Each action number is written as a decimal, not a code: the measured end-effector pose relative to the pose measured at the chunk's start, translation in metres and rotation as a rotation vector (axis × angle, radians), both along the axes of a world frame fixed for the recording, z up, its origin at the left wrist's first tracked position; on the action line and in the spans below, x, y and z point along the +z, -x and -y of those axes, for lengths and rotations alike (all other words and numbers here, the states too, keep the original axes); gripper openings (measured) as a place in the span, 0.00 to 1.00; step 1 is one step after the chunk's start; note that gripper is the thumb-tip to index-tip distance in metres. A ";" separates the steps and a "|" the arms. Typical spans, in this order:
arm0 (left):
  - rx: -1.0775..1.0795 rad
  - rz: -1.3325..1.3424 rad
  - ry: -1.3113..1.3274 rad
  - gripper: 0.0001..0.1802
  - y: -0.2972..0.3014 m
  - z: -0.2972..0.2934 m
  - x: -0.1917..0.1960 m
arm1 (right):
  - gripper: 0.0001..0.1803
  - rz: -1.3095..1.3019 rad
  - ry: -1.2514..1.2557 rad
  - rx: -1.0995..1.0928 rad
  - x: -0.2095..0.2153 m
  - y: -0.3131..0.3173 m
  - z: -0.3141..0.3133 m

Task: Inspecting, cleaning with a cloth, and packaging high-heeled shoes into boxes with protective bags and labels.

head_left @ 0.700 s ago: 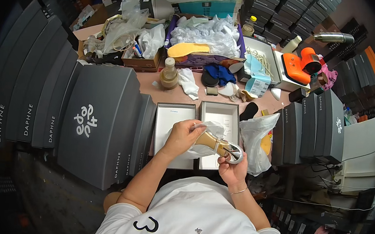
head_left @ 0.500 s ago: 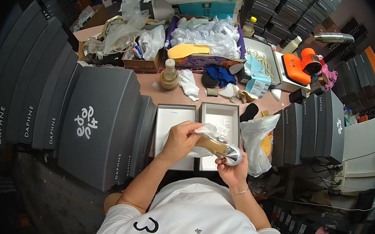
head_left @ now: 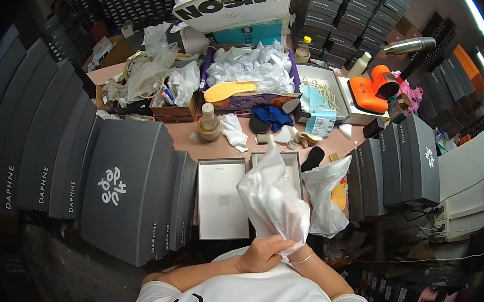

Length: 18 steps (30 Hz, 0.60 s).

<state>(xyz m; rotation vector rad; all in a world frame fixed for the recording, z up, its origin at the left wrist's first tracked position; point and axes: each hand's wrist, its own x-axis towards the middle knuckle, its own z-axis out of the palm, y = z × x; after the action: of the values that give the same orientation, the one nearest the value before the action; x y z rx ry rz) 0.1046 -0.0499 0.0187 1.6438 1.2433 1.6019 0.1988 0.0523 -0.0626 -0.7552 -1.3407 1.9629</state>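
Observation:
A white translucent plastic bag (head_left: 275, 197) hangs over the right-hand box and hides much of it. With closed fingers, my left hand (head_left: 264, 253) grips the bag's opening, right by my right wrist. My right hand (head_left: 295, 213) is inside the bag, a blurred skin tone through the plastic; its fingers and anything in them are hidden. The silver shoe is not visible now. Beneath the bag stands an open grey-edged box (head_left: 294, 162) with a white inside. Beside it on the left lies another open box half (head_left: 223, 201), white within.
Large dark grey shoeboxes (head_left: 125, 198) stand at my left, more (head_left: 396, 164) at my right. A second plastic bag (head_left: 327, 201) lies right of the boxes. Behind are a glue bottle (head_left: 208, 124), a white cloth (head_left: 234, 132), a carton of crumpled tissue (head_left: 252, 68) and an orange device (head_left: 369, 92).
The silver shoe seen earlier in my right hand has gone from sight. A plastic bag now covers that hand, and my left hand has moved down and right to the bag's opening.

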 end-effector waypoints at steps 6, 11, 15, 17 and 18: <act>0.323 0.085 0.089 0.14 0.033 -0.011 0.002 | 0.27 -0.427 0.569 -0.129 0.060 0.024 -0.010; 0.063 -0.111 -0.094 0.24 0.005 0.008 -0.019 | 0.25 -0.564 0.398 -0.074 0.062 0.019 -0.001; -0.069 -0.156 -0.208 0.26 0.001 0.005 -0.021 | 0.24 -0.277 0.203 -0.093 0.036 0.024 0.013; -0.353 -0.219 -0.112 0.23 -0.007 0.004 -0.019 | 0.24 -0.323 0.245 -0.095 0.041 0.029 0.006; -0.385 -0.258 -0.082 0.22 -0.008 0.000 -0.019 | 0.24 -0.364 0.283 -0.093 0.044 0.033 0.004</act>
<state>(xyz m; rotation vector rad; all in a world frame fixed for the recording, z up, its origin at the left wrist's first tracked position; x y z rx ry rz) 0.1126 -0.0503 -0.0004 2.0457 0.9111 1.2483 0.1660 0.0485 -0.0188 -0.5387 -0.8125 2.1146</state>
